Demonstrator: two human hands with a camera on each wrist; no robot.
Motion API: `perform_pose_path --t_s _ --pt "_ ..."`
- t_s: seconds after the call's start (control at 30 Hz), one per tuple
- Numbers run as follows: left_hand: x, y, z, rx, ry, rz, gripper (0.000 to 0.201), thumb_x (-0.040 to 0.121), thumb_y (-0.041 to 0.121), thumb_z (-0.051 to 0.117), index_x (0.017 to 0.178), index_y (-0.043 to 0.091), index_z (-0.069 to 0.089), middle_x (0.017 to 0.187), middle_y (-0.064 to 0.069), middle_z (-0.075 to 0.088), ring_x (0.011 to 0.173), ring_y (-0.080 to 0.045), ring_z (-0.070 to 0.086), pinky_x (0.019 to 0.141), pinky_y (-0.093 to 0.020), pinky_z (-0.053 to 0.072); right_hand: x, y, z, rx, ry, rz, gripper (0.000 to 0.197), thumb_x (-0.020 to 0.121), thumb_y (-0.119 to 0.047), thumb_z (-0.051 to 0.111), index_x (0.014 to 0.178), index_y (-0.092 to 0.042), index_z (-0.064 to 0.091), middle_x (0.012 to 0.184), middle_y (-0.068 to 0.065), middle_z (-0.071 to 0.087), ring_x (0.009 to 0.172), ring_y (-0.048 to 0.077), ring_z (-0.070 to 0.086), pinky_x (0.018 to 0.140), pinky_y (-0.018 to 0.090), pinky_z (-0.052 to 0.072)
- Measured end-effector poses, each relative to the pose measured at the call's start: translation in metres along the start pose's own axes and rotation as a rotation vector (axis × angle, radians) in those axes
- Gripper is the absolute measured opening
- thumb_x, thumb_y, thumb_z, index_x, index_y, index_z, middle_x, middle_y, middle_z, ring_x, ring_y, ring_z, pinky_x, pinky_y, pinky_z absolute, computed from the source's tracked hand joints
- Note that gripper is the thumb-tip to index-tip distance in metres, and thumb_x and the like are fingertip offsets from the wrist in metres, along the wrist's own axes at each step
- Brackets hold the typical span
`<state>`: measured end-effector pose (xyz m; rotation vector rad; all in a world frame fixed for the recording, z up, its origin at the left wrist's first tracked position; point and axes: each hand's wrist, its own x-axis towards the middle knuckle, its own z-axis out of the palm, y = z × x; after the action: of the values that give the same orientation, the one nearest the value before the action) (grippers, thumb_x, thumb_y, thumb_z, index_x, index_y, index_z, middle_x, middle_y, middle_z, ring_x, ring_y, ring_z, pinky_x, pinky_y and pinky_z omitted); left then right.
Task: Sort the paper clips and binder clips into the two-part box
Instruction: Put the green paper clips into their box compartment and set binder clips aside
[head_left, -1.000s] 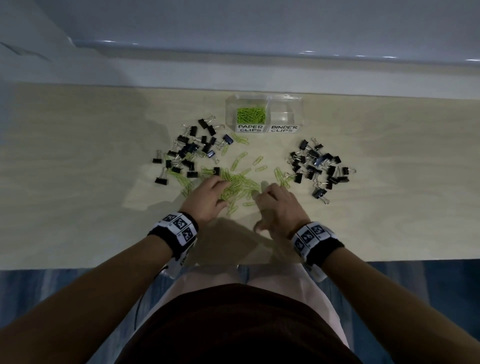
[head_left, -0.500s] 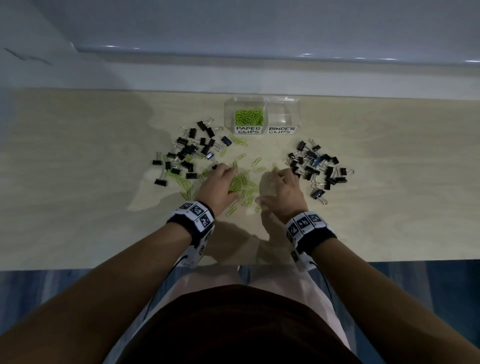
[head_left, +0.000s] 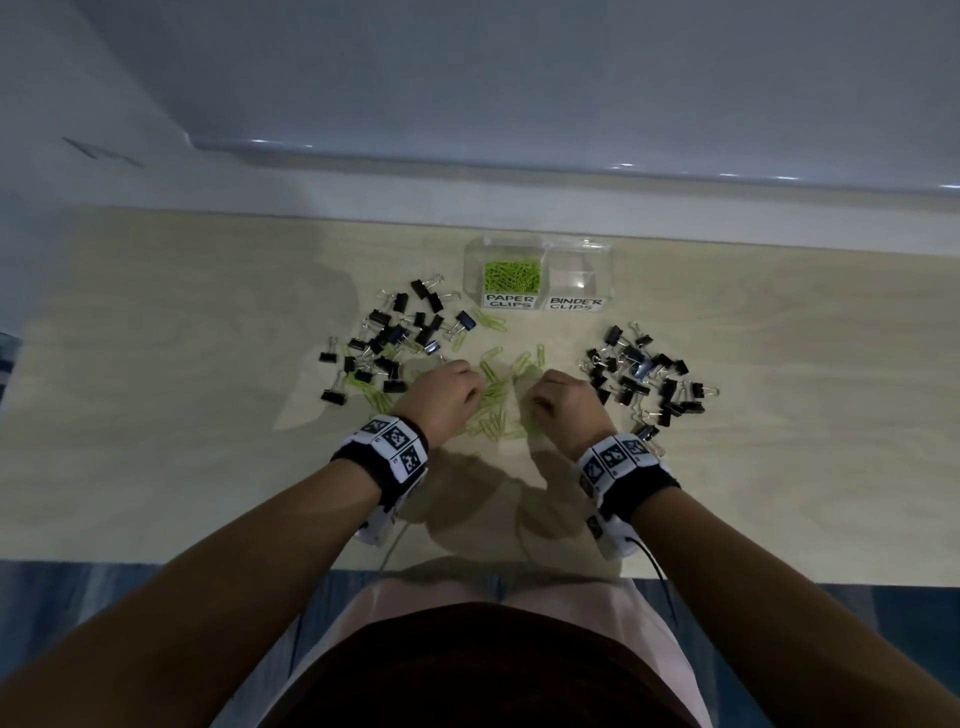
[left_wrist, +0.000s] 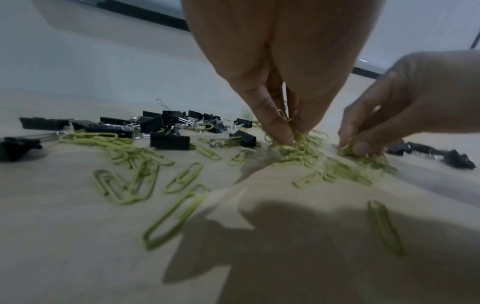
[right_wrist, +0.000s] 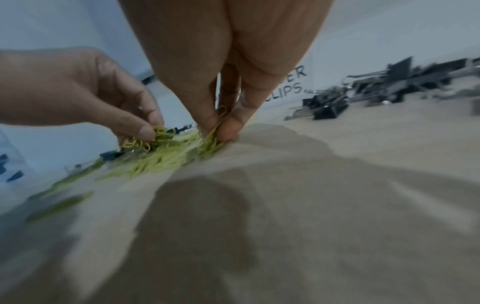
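Left hand and right hand: both low over the tabletop, fingers curled, each pinching a bunch of green paper clips from the loose heap between them. Binder clips: black, two scattered groups, one left of the heap, one right. Two-part box: clear, at the far edge; the compartment labelled PAPER CLIPS holds green clips, the BINDER CLIPS compartment looks bare.

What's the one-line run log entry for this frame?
phase: gathering paper clips | left hand: pinching paper clips | right hand: pinching paper clips | box: paper side part-filled, binder side empty
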<state>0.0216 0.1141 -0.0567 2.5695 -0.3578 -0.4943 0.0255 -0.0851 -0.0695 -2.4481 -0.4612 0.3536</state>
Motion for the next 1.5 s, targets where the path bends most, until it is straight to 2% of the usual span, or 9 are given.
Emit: perform_pose_path --t_s 0.17,0.33,0.53,0.67,0.8,0.93,1.1,1.3,1.5 --pt "0.014 0.015 -0.029 -0.252 0.138 -0.064 0.012 0.087 0.013 0.063 0.095 0.008 0.07 0.093 0.0 0.066 0.081 -0.011 0.059 0.078 -0.022 0.049 0.009 0.006 -0.029 0.219 0.036 0.179 0.016 0.074 0.004 0.069 0.076 -0.012 0.073 0.078 -0.001 0.067 0.067 0.012 0.062 0.069 0.026 0.053" --pt "0.06 0.032 -0.067 -0.404 0.28 -0.143 0.01 0.086 0.014 0.063 0.094 0.009 0.069 0.089 0.003 0.067 0.075 -0.005 0.06 0.069 -0.01 0.045 0.049 -0.008 -0.072 0.352 0.15 0.214 0.008 0.077 -0.004 0.071 0.078 -0.012 0.072 0.079 0.002 0.071 0.073 0.016 0.067 0.072 0.028 0.056" --pt "0.12 0.037 -0.077 -0.267 0.245 -0.218 0.013 0.083 0.009 0.062 0.089 0.002 0.071 0.09 -0.012 0.071 0.084 -0.024 0.066 0.081 -0.033 0.054 0.126 -0.017 -0.086 0.191 0.265 0.266 0.009 0.075 -0.009 0.066 0.078 -0.013 0.075 0.078 0.006 0.073 0.073 0.018 0.067 0.074 0.032 0.057" --pt "0.119 0.031 -0.069 -0.198 0.21 -0.201 0.021 0.085 0.009 0.06 0.102 -0.002 0.067 0.1 -0.018 0.069 0.094 -0.03 0.064 0.087 -0.038 0.051 0.148 -0.012 -0.074 0.099 0.17 0.286 0.019 0.081 -0.009 0.062 0.097 -0.014 0.072 0.097 0.008 0.072 0.086 0.02 0.066 0.082 0.032 0.055" --pt "0.09 0.019 -0.058 -0.14 0.364 -0.083 0.021 0.089 0.006 0.051 0.099 0.004 0.069 0.096 -0.013 0.07 0.087 -0.026 0.063 0.081 -0.033 0.051 0.127 -0.01 -0.074 -0.037 0.207 0.008 0.022 0.082 -0.004 0.054 0.096 -0.008 0.07 0.097 0.012 0.069 0.086 0.026 0.064 0.08 0.035 0.053" --pt "0.071 0.008 -0.022 0.071 0.127 0.019 0.028 0.087 0.0 0.049 0.109 0.007 0.065 0.112 -0.013 0.062 0.103 -0.029 0.057 0.088 -0.04 0.048 0.086 -0.005 -0.054 -0.051 0.125 -0.099 0.024 0.078 0.002 0.048 0.082 -0.007 0.069 0.086 0.009 0.067 0.076 0.024 0.062 0.07 0.037 0.056" --pt "0.057 0.008 -0.004 0.325 -0.076 0.023 0.055 0.086 0.0 0.048 0.139 0.005 0.037 0.149 -0.011 0.029 0.136 -0.03 0.028 0.113 -0.042 0.025 0.046 -0.005 -0.02 -0.292 -0.136 -0.042 0.029 0.08 -0.007 0.053 0.107 -0.012 0.062 0.119 0.011 0.053 0.104 0.03 0.048 0.079 0.041 0.052" --pt "0.018 0.001 0.004 0.309 -0.201 0.117 0.051 0.096 0.02 0.042 0.144 0.01 0.029 0.152 -0.007 0.024 0.139 -0.025 0.021 0.116 -0.036 0.016 0.002 0.0 0.001 -0.27 -0.15 -0.148 0.042 0.077 -0.005 0.056 0.118 -0.007 0.057 0.113 0.015 0.051 0.097 0.034 0.048 0.075 0.043 0.053" --pt "-0.008 -0.016 0.013 0.256 -0.227 0.149 0.09 0.08 0.048 0.063 0.148 0.012 0.018 0.143 -0.007 0.028 0.13 -0.023 0.026 0.112 -0.037 0.029 -0.005 -0.003 -0.013 -0.278 -0.29 0.049 0.081 0.065 -0.048 0.076 0.133 -0.023 0.04 0.128 0.005 0.037 0.114 0.024 0.034 0.096 0.042 0.041"
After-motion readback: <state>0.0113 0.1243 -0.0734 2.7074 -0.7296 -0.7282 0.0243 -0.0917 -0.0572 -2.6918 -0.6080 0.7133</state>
